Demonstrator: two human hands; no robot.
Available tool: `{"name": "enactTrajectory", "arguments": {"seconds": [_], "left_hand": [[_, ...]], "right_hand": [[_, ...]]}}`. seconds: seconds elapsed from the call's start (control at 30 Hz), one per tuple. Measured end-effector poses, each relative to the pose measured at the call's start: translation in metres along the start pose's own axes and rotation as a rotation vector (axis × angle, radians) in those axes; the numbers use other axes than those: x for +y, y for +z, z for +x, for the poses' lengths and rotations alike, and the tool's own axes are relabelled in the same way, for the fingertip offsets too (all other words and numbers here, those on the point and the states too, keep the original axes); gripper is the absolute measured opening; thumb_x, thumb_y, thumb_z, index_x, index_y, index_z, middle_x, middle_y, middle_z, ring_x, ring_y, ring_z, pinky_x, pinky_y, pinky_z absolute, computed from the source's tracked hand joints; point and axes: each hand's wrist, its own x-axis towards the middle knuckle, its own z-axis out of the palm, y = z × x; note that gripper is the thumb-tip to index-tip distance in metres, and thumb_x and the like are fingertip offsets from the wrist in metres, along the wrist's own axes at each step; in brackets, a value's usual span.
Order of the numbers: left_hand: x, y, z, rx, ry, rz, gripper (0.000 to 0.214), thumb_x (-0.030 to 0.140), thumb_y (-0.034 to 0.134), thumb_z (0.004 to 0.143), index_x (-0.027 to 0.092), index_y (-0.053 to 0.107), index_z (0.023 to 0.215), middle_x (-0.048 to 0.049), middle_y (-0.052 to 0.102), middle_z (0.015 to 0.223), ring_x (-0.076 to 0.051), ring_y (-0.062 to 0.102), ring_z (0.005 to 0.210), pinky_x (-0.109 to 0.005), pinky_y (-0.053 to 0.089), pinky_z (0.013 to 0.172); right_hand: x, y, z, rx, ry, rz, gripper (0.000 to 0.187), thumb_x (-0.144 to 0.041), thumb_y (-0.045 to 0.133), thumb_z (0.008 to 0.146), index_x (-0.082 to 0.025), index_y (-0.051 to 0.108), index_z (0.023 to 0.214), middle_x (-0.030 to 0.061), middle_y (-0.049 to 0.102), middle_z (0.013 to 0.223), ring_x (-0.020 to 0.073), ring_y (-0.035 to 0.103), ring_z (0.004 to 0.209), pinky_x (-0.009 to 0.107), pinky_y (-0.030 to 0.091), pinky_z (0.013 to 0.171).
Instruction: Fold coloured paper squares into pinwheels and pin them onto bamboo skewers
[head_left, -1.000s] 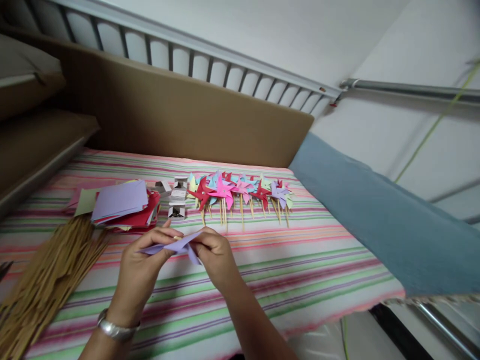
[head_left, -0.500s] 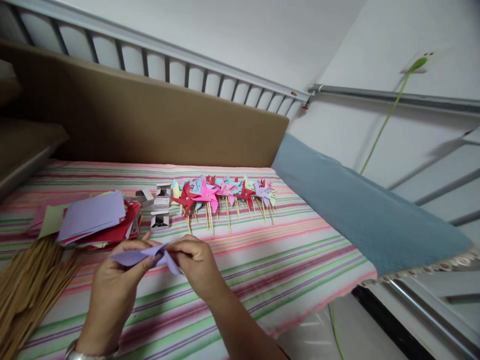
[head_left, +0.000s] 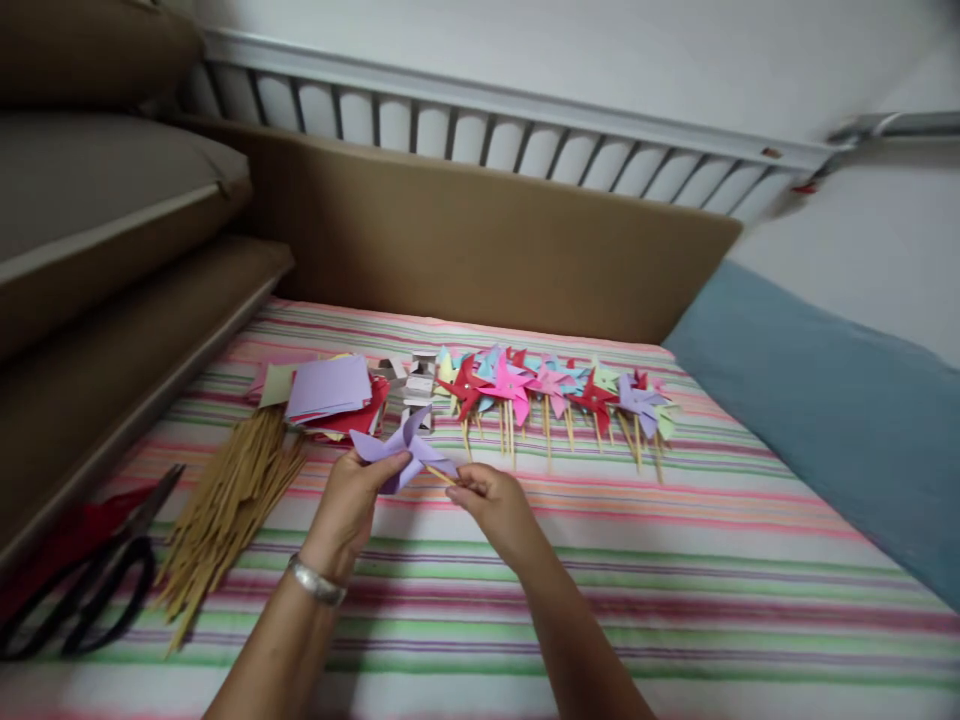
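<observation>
My left hand (head_left: 354, 505) pinches a purple paper pinwheel (head_left: 409, 445) near its centre, thumb on top. From the pinwheel a thin wooden stick (head_left: 441, 474) runs to the right, and my right hand (head_left: 491, 505) grips it between thumb and fingers. The far end of the stick is hidden in that hand. Just beyond the pinwheel stand small open white boxes (head_left: 421, 375); what they hold is hard to make out here. A stack of coloured paper sheets (head_left: 330, 385) lies behind my left hand. Finished-looking pinwheels (head_left: 511, 378) in several colours lie in a row farther right.
A bundle of wooden sticks (head_left: 229, 500) lies left of my hands, with black-handled scissors (head_left: 112, 580) beside it. Everything rests on a striped cloth (head_left: 675, 560). Brown cardboard (head_left: 465, 240) stands along the back, and padded brown slabs (head_left: 112, 190) rise at the left.
The view has swung left, bringing the scissors into sight. The purple pinwheel has been turned so its blades show, and a stick is now visible between it and my right hand.
</observation>
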Motion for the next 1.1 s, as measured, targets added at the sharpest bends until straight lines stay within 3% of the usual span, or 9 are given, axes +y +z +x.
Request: {"name": "enactTrajectory", "arguments": {"seconds": [0.23,0.37,0.5,0.63,0.8,0.9,1.0,1.1], "left_hand": [[0.001,-0.005,0.003,0.05,-0.046,-0.085,0.027,0.019,0.081,0.05,0.013,0.07,0.075,-0.0038,0.071,0.074,-0.014,0.063,0.065,-0.025,0.047,0.065],[0.001,-0.004,0.004,0.005,-0.063,-0.028,0.028,0.024,0.081,0.052,0.013,0.07,0.075,-0.0046,0.071,0.074,-0.014,0.063,0.067,-0.026,0.046,0.068],[0.004,-0.005,0.004,0.037,0.026,0.05,0.039,0.029,0.08,0.051,0.014,0.069,0.086,-0.0077,0.072,0.085,-0.018,0.064,0.081,-0.029,0.046,0.074],[0.002,-0.011,0.01,0.109,0.051,0.124,0.043,0.034,0.079,0.053,0.018,0.069,0.092,-0.0073,0.07,0.101,-0.022,0.061,0.1,-0.029,0.046,0.079],[-0.001,-0.014,0.013,0.058,-0.005,0.111,0.041,0.033,0.079,0.052,0.021,0.069,0.089,-0.0044,0.07,0.099,-0.021,0.06,0.103,-0.029,0.048,0.082],[0.0,-0.015,0.011,0.038,-0.019,0.11,0.04,0.033,0.08,0.052,0.021,0.069,0.089,-0.0034,0.07,0.098,-0.02,0.06,0.102,-0.027,0.048,0.082],[0.0,-0.018,0.011,0.027,-0.011,0.115,0.04,0.034,0.08,0.052,0.022,0.069,0.088,-0.0026,0.069,0.1,-0.02,0.06,0.102,-0.026,0.05,0.08],[-0.001,-0.022,0.013,0.033,0.003,0.136,0.039,0.036,0.08,0.052,0.022,0.07,0.086,-0.003,0.068,0.102,-0.021,0.059,0.104,-0.025,0.051,0.078]], "right_hand": [[0.01,-0.008,0.001,0.044,-0.104,-0.278,0.009,-0.023,0.062,0.071,-0.022,0.072,0.069,0.0017,0.062,0.071,0.0166,0.058,0.068,0.029,0.043,0.065],[0.008,-0.01,0.0,0.059,-0.092,-0.297,0.011,-0.021,0.062,0.071,-0.022,0.071,0.066,0.0016,0.062,0.07,0.0164,0.058,0.068,0.029,0.043,0.066],[0.01,-0.02,0.003,0.133,-0.072,-0.203,0.009,-0.022,0.063,0.069,-0.021,0.07,0.063,-0.0001,0.061,0.067,0.0153,0.056,0.068,0.028,0.042,0.067],[0.023,-0.051,0.012,0.318,-0.011,-0.066,0.009,-0.027,0.065,0.066,-0.019,0.068,0.062,-0.0015,0.06,0.062,0.0142,0.054,0.063,0.026,0.042,0.062],[0.051,-0.106,0.019,0.568,0.099,0.004,0.024,-0.036,0.062,0.068,-0.013,0.067,0.072,-0.0027,0.053,0.052,0.0113,0.046,0.051,0.024,0.037,0.05],[0.069,-0.133,0.018,0.667,0.173,0.018,0.028,-0.038,0.062,0.072,-0.011,0.065,0.077,-0.0029,0.053,0.053,0.0116,0.048,0.051,0.025,0.038,0.05],[0.082,-0.152,0.019,0.687,0.247,-0.005,0.027,-0.036,0.058,0.081,-0.01,0.062,0.085,-0.0003,0.06,0.068,0.0126,0.056,0.06,0.026,0.046,0.056],[0.091,-0.162,0.027,0.674,0.292,-0.039,0.026,-0.033,0.054,0.087,-0.014,0.058,0.104,0.0053,0.061,0.101,0.016,0.06,0.083,0.033,0.052,0.071]]}}
